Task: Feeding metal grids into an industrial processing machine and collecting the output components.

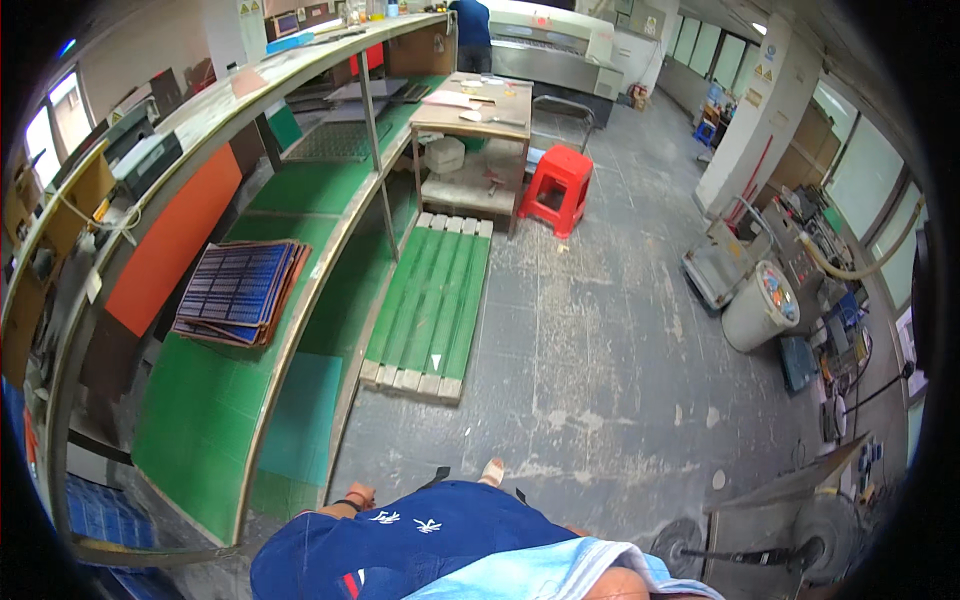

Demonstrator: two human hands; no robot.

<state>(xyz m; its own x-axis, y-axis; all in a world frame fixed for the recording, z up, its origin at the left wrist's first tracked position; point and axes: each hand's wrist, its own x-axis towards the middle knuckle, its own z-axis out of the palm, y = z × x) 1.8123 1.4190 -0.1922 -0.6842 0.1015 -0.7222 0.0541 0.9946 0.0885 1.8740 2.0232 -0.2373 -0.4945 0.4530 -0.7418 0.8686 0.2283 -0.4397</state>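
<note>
At the lower left, my left hand hangs just past my dark blue shirt, a dark band round its wrist. It is close to the lower end of the green shelving; nothing held shows, and its fingers are too small and foreshortened to read. My right hand does not show; on that side lies a light blue cloth with a white edge, with bare skin beside it. Up the green shelf rests a stack of blue, brown-edged panels, apart from my left hand. One sandalled foot shows ahead of my shirt.
A low green slatted pallet lies beside the shelving. Beyond it stand a wooden workbench and red stool. At right are a trolley, white bin and pedestal fan. Far off, a person faces a large machine.
</note>
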